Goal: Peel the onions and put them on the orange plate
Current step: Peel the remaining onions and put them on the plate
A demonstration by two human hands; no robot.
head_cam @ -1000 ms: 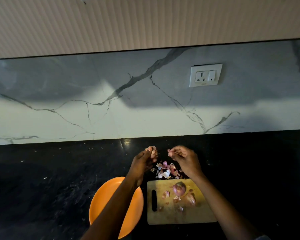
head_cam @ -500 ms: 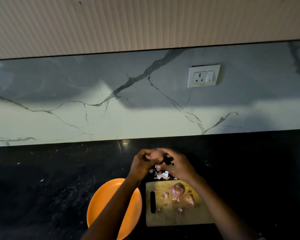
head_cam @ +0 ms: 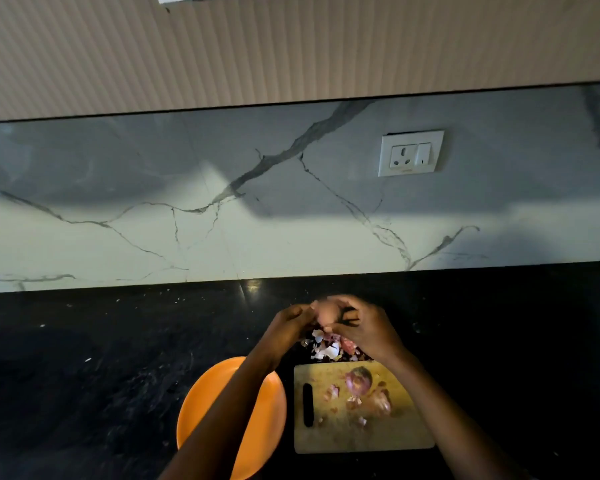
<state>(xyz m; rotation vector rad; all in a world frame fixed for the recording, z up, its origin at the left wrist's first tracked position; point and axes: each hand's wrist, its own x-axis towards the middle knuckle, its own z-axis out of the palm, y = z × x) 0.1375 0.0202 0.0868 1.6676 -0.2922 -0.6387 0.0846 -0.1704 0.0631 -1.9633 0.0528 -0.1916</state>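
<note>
Onion (head_cam: 327, 314) held between both hands above the dark desk (head_cam: 84, 358), beyond the cutting board (head_cam: 361, 434). Left hand (head_cam: 290, 323) curls its grip round it; right hand (head_cam: 364, 329) pinches at its skin (blurred). Another onion (head_cam: 358, 379) lies on the board, peels (head_cam: 326, 348) beyond it, orange plate (head_cam: 201, 407) to its left.

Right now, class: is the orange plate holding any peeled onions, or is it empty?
Empty where visible: the orange plate shows only bare surface, though the left forearm covers its middle.
</note>
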